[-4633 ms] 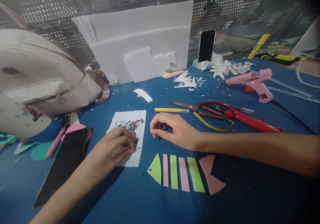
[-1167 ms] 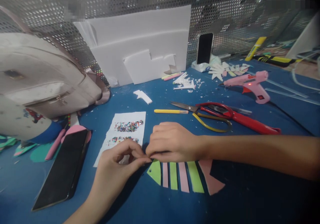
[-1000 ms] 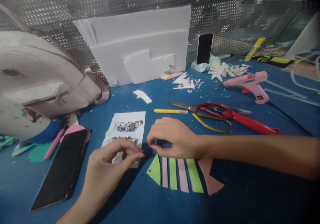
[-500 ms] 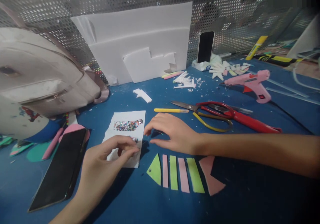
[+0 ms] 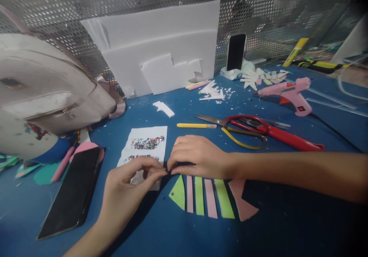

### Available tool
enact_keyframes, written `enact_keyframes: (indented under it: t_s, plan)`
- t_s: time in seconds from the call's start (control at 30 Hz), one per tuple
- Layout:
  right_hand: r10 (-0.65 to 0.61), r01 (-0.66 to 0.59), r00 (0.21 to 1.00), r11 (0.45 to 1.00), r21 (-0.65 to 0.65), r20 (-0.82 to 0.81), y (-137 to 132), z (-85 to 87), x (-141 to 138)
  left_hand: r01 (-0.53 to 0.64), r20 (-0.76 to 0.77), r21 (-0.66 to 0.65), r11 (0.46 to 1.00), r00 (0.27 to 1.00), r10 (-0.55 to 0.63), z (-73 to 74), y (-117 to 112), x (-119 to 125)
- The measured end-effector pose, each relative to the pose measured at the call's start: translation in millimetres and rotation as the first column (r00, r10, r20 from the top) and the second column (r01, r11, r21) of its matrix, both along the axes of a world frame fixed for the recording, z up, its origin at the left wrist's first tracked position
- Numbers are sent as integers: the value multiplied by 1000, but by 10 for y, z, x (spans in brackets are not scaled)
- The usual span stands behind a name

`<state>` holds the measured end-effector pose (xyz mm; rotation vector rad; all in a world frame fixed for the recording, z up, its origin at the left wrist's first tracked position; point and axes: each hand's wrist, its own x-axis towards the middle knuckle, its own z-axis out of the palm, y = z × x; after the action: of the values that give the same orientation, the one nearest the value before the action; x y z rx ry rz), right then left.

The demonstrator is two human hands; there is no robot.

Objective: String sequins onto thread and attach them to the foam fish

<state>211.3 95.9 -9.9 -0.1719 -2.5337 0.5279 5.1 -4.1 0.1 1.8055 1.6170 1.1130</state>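
Note:
A white sheet of paper lies on the blue table, bearing small heaps of multicoloured glittery bits. My left hand is over its lower part, thumb and forefinger pinched together; whatever they hold is too small to name. Close by on the right, my right hand has its fingertips drawn together near the left fingertips, and what is between them is hidden. Just below my right hand lies a fish shape in separate pieces: a green head, pink and green strips and a pink tail.
Beyond my right hand lie a yellow pen, red-handled scissors and a pink glue gun. A dark phone and a pale backpack are at left. White boards lean at the back, beside white scraps.
My left hand has moved a little to the right, bringing its pinched fingertips near my right fingertips. My right hand's fingers have lowered and closed together.

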Motion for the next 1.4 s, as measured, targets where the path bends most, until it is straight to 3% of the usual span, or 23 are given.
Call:
enact_keyframes:
  t_s: [0.33, 0.47, 0.6, 0.7, 0.8, 1.03, 1.4]
  plan:
    - [-3, 1, 999, 998, -57, -41, -14, 31, 2, 49, -72, 25, 998, 996, -47, 3, -6, -17]
    - [-59, 55, 998, 992, -117, -35, -23, 56, 18, 150, -309, 142, 978, 946, -100, 114, 19, -144]
    - [-98, 90, 995, 971, -220, -25, -30, 73, 36, 168, -478, 259, 951, 878, -25, 230, 138, -356]
    - [-95, 87, 995, 964, -251, -18, -39, 82, 39, 349, -541, 99, 932, 805, -244, 210, 246, -475]
    - [-79, 73, 997, 966, -246, -15, -45, 87, 35, 430, -583, -10, 903, 731, -355, 142, 307, -518]
    - [-45, 41, 999, 970, -238, -11, -29, 85, 24, 454, -620, -64, 889, 680, -392, 103, 316, -532]
    - [-24, 21, 1000, 975, -223, -10, -30, 78, 32, 455, -722, -23, 890, 609, -329, 101, 270, -477]
